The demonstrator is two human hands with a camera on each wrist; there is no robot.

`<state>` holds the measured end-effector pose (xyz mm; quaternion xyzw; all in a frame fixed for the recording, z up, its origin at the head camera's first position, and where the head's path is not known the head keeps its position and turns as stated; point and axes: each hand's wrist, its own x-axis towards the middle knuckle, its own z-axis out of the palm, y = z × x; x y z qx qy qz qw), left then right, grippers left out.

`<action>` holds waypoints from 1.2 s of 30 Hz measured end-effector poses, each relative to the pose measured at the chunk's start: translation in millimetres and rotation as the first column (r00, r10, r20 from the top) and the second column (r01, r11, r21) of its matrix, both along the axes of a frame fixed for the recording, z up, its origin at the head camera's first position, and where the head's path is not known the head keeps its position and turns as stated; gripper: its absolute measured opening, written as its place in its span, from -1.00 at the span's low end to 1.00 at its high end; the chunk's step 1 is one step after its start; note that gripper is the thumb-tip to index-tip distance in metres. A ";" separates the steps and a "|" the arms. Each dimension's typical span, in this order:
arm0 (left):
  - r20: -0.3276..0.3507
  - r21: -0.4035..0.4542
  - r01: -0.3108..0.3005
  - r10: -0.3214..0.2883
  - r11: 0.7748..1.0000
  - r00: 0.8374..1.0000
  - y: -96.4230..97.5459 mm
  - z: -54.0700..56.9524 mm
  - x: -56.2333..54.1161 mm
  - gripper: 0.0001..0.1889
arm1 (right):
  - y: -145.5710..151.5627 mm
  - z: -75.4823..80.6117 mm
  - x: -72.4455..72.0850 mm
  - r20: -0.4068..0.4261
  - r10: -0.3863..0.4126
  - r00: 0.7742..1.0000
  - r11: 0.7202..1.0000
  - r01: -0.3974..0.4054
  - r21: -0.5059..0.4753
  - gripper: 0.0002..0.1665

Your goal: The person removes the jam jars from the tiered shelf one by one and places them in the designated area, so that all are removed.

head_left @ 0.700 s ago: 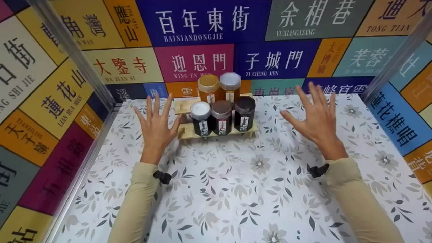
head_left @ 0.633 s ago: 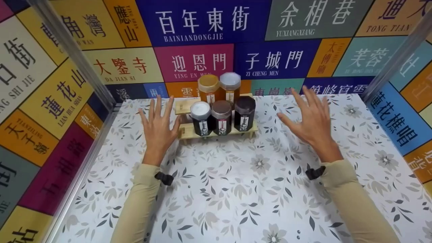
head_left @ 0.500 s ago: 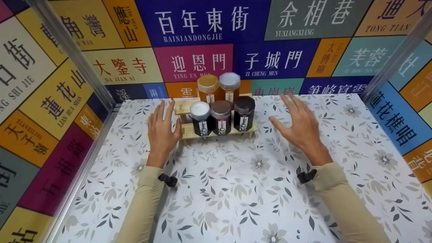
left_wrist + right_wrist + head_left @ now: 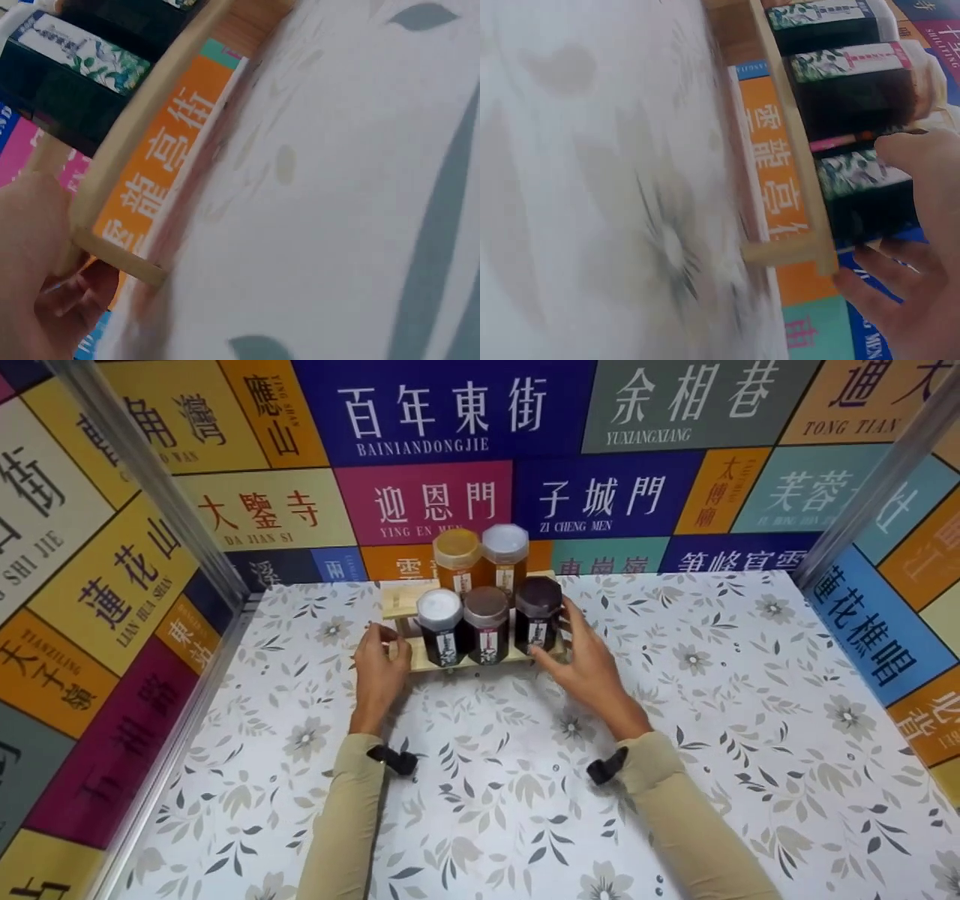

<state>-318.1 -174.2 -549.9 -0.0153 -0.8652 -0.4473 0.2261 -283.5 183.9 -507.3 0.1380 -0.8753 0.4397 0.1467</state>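
A two-step wooden rack (image 4: 397, 601) carries several eight-sided jars. On its front step stand a white-lidded jar (image 4: 441, 611), a brown-lidded jar (image 4: 487, 626) and, at the right, a dark-lidded jar (image 4: 538, 598). A yellow-lidded jar (image 4: 456, 547) and a pale-lidded jar (image 4: 506, 544) stand behind. My left hand (image 4: 381, 671) grips the rack's left end, its fingers curled beneath the rail in the left wrist view. My right hand (image 4: 592, 675) holds the dark-lidded jar, thumb at its front and fingers at its right side; the right wrist view shows this jar (image 4: 866, 195) still over the step.
A white leaf-patterned cloth (image 4: 480, 780) covers the table. Behind it rises a wall of coloured sign panels (image 4: 420, 502), close to the rack's back. Metal posts stand at the left corner (image 4: 161, 472) and right corner (image 4: 862, 502).
Both hands have come inward from beside the rack. The left has curled round the rack's end, and the right has moved left and closed around the dark-lidded jar.
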 end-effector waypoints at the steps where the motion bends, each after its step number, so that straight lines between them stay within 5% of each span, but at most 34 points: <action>1: 0.009 0.029 0.007 -0.007 1.000 1.000 -1.4 -2.9 -0.1 -0.86 | -4.1 -2.6 -1.0 0.003 -0.019 1.000 1.000 0.019 -0.006 0.19; 6: 0.036 0.142 0.041 -0.046 0.989 0.998 -5.3 -12.7 2.0 -0.85 | -15.0 -13.0 -6.2 0.004 -0.099 0.995 0.995 0.099 -0.019 0.19; 13: 0.051 0.192 0.036 -0.047 0.981 0.998 -4.1 -16.4 5.0 -0.83 | -10.4 -18.1 -8.7 -0.014 -0.130 0.991 0.991 0.129 -0.044 0.02; 25: 0.051 0.228 0.020 -0.032 0.974 0.998 -3.8 -15.6 3.9 -0.83 | 20.9 -11.2 -17.3 0.075 -0.081 0.994 0.987 0.091 -0.134 0.03; 36: 0.063 0.236 0.003 -0.019 0.972 0.998 -3.4 -13.8 1.2 -0.82 | 38.6 -5.9 -17.8 0.094 -0.157 0.983 0.981 0.166 -0.101 0.03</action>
